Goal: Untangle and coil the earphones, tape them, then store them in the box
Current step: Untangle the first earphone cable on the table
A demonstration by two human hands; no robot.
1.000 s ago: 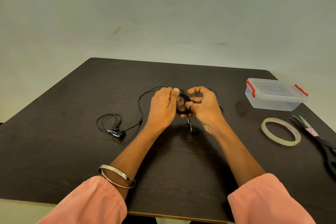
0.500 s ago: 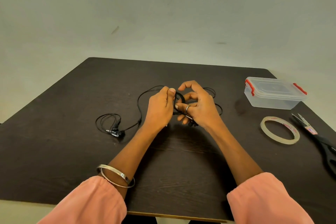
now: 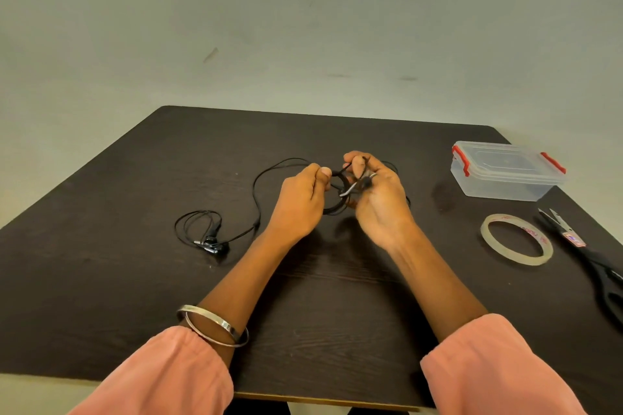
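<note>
Pinching the small black coil from both sides: left hand holding its near-left edge between thumb and fingers, right hand curling narrow round the upper strands and a silver-tipped piece, likely the plug. Trailing leftward from the grip, loose cable looping over the worktop to a small bundle with the earbuds. Judging the coiling as partly done, with that slack not yet wound; taping and boxing not begun. Lying flat and untouched to the right, tape, with scissors just beyond near the right edge. Sitting farther back, box with lid clipped on. Leaving open room in front of the hands and far left; running tighter on the right, with scissors crowding the edge
</note>
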